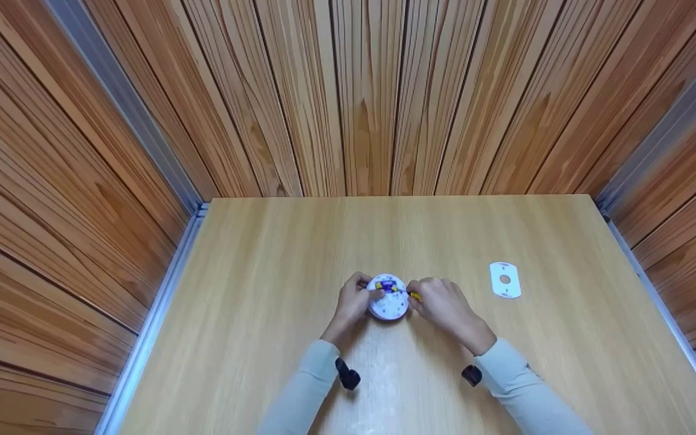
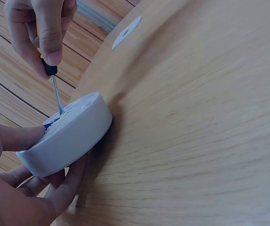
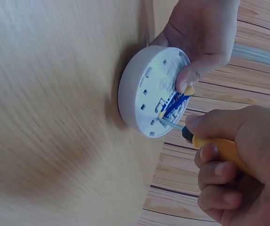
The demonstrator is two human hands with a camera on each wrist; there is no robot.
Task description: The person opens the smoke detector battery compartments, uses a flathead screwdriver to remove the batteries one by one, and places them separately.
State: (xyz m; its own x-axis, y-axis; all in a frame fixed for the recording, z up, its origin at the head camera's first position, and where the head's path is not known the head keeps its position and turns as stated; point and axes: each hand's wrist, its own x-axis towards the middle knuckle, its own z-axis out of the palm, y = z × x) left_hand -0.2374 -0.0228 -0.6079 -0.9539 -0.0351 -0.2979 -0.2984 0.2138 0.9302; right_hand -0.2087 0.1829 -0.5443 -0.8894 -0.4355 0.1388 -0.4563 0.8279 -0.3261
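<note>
The head camera looks forward and down from high above the grip, far enough to include the left hand (image 1: 354, 300), the right hand (image 1: 443, 302), the tabletop (image 1: 251, 272) and the plank wall (image 1: 366, 96) beyond. Left of the grip, the left wrist camera looks closely across, tilted, towards the right hand; the right wrist camera, also close, faces back from the right, and both share the round white housing (image 2: 69, 148) and the screwdriver (image 3: 225, 151).
</note>
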